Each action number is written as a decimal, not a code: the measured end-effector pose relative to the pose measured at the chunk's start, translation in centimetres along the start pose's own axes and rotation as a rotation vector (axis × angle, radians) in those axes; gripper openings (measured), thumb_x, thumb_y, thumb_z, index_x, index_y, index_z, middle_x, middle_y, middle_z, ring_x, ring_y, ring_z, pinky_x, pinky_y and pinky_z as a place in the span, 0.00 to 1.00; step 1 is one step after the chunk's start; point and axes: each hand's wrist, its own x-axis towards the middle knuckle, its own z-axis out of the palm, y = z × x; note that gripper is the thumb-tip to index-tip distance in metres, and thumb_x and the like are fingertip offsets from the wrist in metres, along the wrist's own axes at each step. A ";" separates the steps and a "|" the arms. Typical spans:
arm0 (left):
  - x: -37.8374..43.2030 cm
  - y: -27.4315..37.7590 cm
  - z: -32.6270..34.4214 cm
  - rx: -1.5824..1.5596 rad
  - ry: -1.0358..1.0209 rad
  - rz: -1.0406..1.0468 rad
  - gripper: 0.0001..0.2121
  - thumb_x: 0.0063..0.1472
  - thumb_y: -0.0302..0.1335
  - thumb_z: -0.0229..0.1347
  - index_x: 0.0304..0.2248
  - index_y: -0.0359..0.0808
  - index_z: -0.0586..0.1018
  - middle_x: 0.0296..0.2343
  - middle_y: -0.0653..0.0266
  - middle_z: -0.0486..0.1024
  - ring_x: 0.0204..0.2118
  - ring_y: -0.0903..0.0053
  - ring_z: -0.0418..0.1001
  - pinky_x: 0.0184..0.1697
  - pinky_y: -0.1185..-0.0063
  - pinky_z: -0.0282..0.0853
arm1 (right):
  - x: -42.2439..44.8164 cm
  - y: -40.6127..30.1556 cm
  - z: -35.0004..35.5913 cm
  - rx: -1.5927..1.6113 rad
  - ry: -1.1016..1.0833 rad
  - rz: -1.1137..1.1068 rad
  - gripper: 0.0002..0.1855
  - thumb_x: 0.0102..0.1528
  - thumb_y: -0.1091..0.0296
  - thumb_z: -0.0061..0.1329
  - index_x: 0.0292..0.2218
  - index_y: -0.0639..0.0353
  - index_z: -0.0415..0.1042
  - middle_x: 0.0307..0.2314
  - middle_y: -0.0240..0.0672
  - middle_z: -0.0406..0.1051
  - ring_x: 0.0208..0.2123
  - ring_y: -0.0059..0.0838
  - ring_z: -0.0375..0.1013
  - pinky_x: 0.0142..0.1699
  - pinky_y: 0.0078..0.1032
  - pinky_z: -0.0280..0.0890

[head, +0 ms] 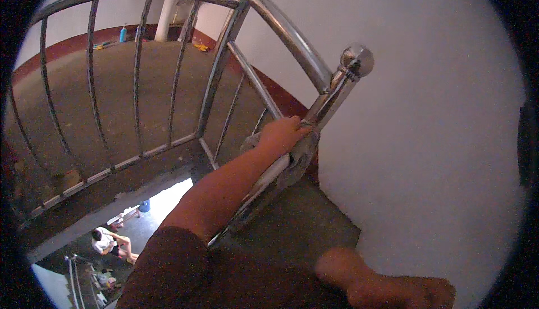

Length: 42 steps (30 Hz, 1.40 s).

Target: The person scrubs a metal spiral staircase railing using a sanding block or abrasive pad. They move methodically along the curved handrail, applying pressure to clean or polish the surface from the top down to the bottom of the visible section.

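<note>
My left hand (284, 134) reaches out and grips a crumpled greyish cloth (300, 153) pressed around the lower part of a shiny metal newel post (326, 100). A round metal ball (357, 59) caps the post. From just below it, a thick handrail tube (290, 39) runs up to the upper post, with a thinner rail (254, 79) underneath. At the lower right, my right hand (341, 267) is blurred and dim, low by the wall; its fingers cannot be made out, nor whether it holds anything.
A metal balustrade (137, 73) curves along the landing (113, 107) at left. Below opens a drop to a lower floor, where a person (107, 241) sits. A white wall (421, 140) rises on the right. A blue pump bottle (123, 34) stands by the far wall.
</note>
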 end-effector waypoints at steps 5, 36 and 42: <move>-0.9 1.4 -1.0 -0.028 0.013 0.004 0.17 0.54 0.43 0.47 0.31 0.36 0.70 0.28 0.54 0.72 0.32 0.59 0.71 0.32 0.65 0.65 | -0.5 -0.4 -0.2 -0.033 -0.021 0.014 0.28 0.49 0.58 0.47 0.48 0.61 0.54 0.44 0.42 0.58 0.46 0.36 0.58 0.52 0.31 0.53; -13.4 -2.8 -5.2 -0.007 -0.181 -0.111 0.14 0.53 0.39 0.49 0.29 0.34 0.69 0.27 0.53 0.69 0.32 0.55 0.68 0.33 0.66 0.63 | -1.4 18.6 20.0 -0.128 0.220 0.366 0.32 0.50 0.60 0.45 0.53 0.61 0.49 0.49 0.56 0.46 0.51 0.52 0.47 0.55 0.42 0.44; -8.9 -2.0 -4.6 -0.003 -0.132 -0.014 0.15 0.54 0.40 0.48 0.31 0.34 0.70 0.28 0.52 0.69 0.32 0.55 0.68 0.33 0.66 0.64 | 2.0 19.9 18.6 -0.142 0.256 0.447 0.24 0.52 0.64 0.40 0.50 0.58 0.56 0.44 0.52 0.55 0.45 0.46 0.57 0.50 0.36 0.52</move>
